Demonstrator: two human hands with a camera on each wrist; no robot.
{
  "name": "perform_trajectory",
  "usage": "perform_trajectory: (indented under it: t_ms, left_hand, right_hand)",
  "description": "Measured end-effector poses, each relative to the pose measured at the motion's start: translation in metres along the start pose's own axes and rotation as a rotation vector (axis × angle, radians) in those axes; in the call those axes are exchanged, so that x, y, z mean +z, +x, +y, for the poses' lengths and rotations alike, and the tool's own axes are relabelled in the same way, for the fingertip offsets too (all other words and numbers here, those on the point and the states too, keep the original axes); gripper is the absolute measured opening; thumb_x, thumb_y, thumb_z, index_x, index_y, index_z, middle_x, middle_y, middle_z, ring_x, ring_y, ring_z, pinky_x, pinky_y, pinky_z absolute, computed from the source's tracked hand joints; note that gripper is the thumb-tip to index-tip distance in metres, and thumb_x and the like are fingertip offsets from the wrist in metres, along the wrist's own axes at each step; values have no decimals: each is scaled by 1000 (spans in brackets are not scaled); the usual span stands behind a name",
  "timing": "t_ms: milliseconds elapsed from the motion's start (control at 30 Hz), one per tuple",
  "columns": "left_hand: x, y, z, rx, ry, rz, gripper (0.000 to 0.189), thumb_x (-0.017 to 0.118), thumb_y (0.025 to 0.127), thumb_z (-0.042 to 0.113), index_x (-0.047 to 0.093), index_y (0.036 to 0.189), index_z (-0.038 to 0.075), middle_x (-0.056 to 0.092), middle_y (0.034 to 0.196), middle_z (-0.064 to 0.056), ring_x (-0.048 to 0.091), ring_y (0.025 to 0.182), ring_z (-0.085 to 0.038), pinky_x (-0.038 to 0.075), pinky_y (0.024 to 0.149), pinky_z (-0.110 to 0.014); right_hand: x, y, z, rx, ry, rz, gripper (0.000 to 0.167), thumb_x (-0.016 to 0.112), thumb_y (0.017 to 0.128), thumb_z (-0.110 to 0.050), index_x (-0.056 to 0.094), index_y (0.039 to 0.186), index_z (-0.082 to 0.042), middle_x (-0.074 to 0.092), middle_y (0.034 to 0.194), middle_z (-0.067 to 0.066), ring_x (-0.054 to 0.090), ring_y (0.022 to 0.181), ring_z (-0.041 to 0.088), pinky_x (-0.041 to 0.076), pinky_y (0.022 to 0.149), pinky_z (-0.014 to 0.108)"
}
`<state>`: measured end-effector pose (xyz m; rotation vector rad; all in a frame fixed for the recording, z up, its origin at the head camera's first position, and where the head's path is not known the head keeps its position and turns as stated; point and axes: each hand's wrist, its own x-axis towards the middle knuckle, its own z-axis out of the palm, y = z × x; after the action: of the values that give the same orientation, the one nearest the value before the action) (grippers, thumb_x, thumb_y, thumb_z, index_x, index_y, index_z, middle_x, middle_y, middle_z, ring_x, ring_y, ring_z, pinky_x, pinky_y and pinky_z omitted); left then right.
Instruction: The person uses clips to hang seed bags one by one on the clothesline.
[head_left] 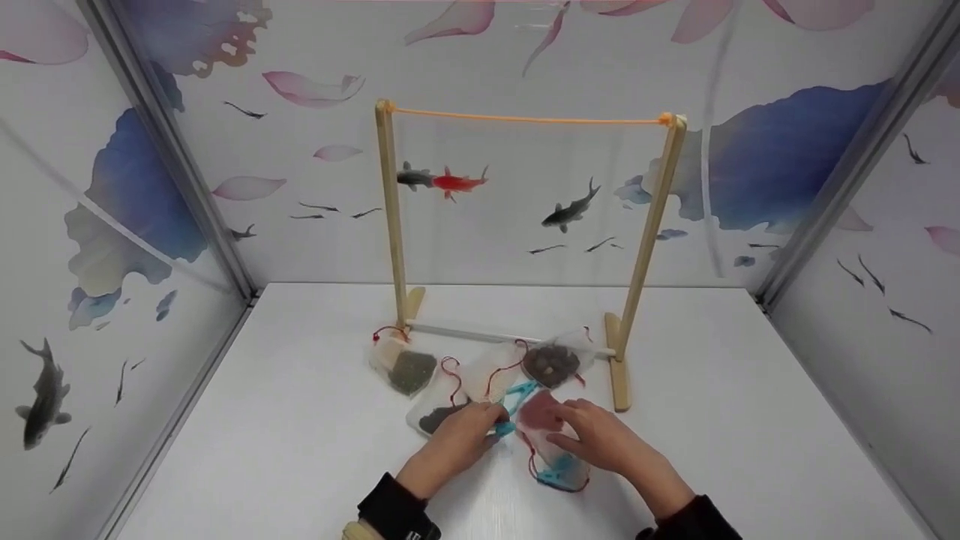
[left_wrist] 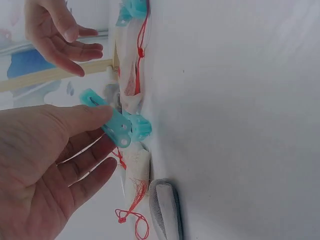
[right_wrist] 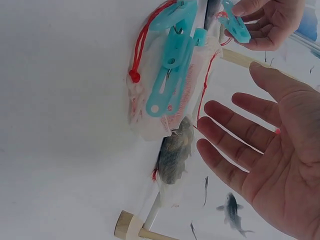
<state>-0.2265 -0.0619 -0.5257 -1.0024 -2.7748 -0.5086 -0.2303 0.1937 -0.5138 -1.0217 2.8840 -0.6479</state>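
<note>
My left hand (head_left: 461,435) pinches a turquoise clothespin (left_wrist: 116,125) between thumb and fingers, just over the table. Another turquoise clothespin (left_wrist: 140,128) lies right beyond it. With fingers spread, my right hand (head_left: 600,435) hovers by a mesh drawstring pouch with reddish contents (head_left: 541,411) and holds nothing. More turquoise clothespins (right_wrist: 172,65) lie at that pouch's near end. Close to the left hand is a pouch with dark contents (head_left: 439,418). Behind the hands lie a pale pouch (head_left: 487,371) and a pouch of brown pieces (head_left: 553,364).
A wooden frame (head_left: 391,210) stands at the back, an orange cord (head_left: 525,118) strung across its top and a white bar (head_left: 480,331) low between its posts. A pouch with greenish contents (head_left: 411,373) lies by its left foot. Printed panels enclose the white table (head_left: 285,420).
</note>
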Motion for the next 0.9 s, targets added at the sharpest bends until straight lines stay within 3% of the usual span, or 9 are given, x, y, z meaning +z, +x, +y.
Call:
perform_trajectory:
  t_ms: [200, 300, 433, 533, 667, 733, 900]
  left_hand:
    - [-8, 3, 5, -67, -203, -24, 30, 69, 94, 15, 62, 124, 17, 69, 112, -3, 67, 105, -17, 55, 91, -32]
    - [-12, 5, 7, -81, -340, 22, 28, 68, 94, 13, 60, 121, 13, 68, 112, -4, 68, 103, -18, 57, 90, -32]
    - [-16, 8, 12, -132, -564, 78, 26, 69, 94, 16, 57, 116, 11, 67, 113, -7, 71, 101, -19, 59, 88, -33]
    - [-17, 11, 15, -200, -728, 96, 26, 70, 94, 21, 58, 114, 12, 66, 113, -8, 73, 103, -20, 59, 87, -30]
    - [-21, 14, 19, -278, -934, 102, 28, 70, 94, 23, 59, 116, 9, 65, 114, -10, 73, 106, -23, 59, 85, -28]
    - [-23, 15, 20, -304, -994, 112, 28, 70, 94, 23, 60, 116, 9, 67, 115, -10, 73, 107, -22, 60, 84, -29]
    - [-26, 13, 22, -305, -968, 146, 26, 71, 93, 25, 64, 115, 13, 73, 112, -6, 71, 103, -19, 58, 83, -26]
  right_hand:
    - [-2, 4, -8, -53, 75, 19, 27, 66, 97, -18, 64, 121, -6, 73, 101, 3, 69, 90, 16, 59, 80, 34]
    - [-2, 9, -12, -61, 140, 15, 28, 61, 100, -21, 62, 123, -6, 72, 102, 3, 67, 89, 12, 58, 79, 31]
    - [-1, 14, -19, 0, 219, -35, 34, 53, 104, -37, 60, 122, -10, 70, 97, 0, 64, 87, 8, 55, 77, 27]
    - [1, 16, -22, 42, 254, -54, 40, 45, 105, -46, 57, 123, -12, 69, 100, 1, 65, 90, 11, 55, 80, 29]
    - [2, 17, -25, 62, 349, -38, 38, 38, 107, -45, 55, 119, -13, 69, 107, 10, 67, 95, 24, 55, 83, 30]
    - [2, 17, -27, 52, 397, -21, 36, 36, 108, -42, 54, 118, -13, 68, 111, 13, 67, 100, 29, 55, 86, 30]
    - [-1, 12, -28, 28, 413, 12, 37, 36, 109, -39, 56, 125, -13, 67, 119, 6, 65, 110, 23, 53, 93, 32]
